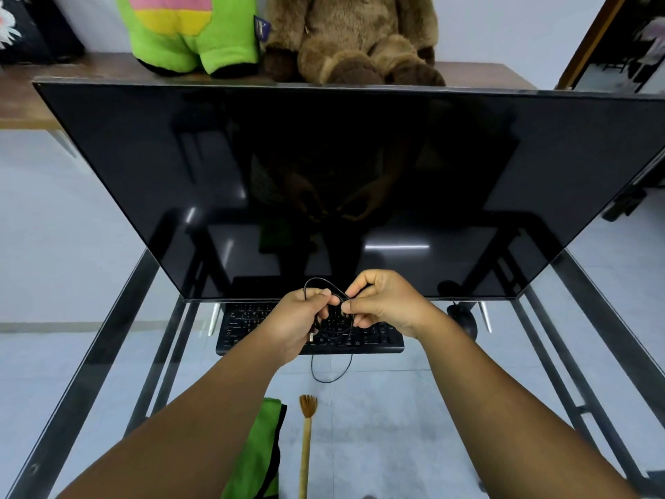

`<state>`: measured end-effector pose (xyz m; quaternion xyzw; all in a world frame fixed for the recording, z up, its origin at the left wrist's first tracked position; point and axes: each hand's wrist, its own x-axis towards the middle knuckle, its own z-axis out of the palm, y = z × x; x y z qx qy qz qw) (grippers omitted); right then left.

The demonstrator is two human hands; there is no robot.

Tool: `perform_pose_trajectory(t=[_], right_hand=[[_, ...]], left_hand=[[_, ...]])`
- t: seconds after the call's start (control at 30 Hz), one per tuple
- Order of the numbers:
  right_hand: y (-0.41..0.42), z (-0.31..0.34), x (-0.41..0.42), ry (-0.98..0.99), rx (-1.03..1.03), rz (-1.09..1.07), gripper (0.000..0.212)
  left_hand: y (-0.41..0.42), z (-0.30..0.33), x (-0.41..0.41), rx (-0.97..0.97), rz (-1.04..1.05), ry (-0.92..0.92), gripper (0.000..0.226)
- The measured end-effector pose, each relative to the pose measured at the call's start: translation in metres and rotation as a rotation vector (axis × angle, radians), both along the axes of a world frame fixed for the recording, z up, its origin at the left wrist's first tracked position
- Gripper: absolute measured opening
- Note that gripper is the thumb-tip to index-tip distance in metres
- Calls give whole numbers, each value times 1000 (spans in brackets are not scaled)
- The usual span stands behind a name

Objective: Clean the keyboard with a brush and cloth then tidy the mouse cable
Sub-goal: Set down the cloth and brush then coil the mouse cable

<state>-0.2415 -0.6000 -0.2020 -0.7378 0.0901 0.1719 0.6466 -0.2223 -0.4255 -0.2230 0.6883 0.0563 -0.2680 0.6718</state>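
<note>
Both my hands are raised above the black keyboard (374,338), which lies on the glass table under the monitor. My left hand (298,320) is shut on a coiled bundle of the thin black mouse cable (333,376), with the plug end sticking out below the fist. My right hand (385,304) pinches the same cable beside the left fingers. One loop stands above the hands, another hangs down in front of the keyboard. The black mouse (462,316) sits at the right of the keyboard. A green cloth (261,452) and a wooden brush (307,441) lie near the front edge.
A large dark monitor (324,174) stands just behind the keyboard on two thin silver feet. The glass table (396,419) has a dark metal frame at both sides. A wooden shelf behind carries a green plush toy (187,34) and a brown teddy bear (360,41).
</note>
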Motion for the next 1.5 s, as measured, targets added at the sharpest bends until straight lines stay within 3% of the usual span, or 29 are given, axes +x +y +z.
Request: perform_pose_trajectory(t=[0.2,0.4,0.6,0.9,1.1,1.23,1.33,1.5], right_hand=[[-2,0,-1,14,52,19,22],[-3,-10,-3,-59,143,-173,21],[3,-22,-4,-108,165,-317,20],[1,-36,-7,-127,165,-407,20],[0,-40,-10,-144,86,-425,20],[-2,-40,-11,-157,52,-420,19],[-5,-43,-13,-148,72,-427,18],[-15,-50,-19,-81,173,-388,19]], left_hand=[[5,1,0,-106,-32,67,28],[5,-1,-2,-198,51,104,24],[3,-6,-8,-182,94,-55,27],[7,-15,-12,-110,17,-97,31],[2,-4,-5,-154,140,50,22],[5,-11,-8,-37,43,-76,25],[3,-21,-8,-1,47,-92,8],[-5,-29,-7,-127,120,31,9]])
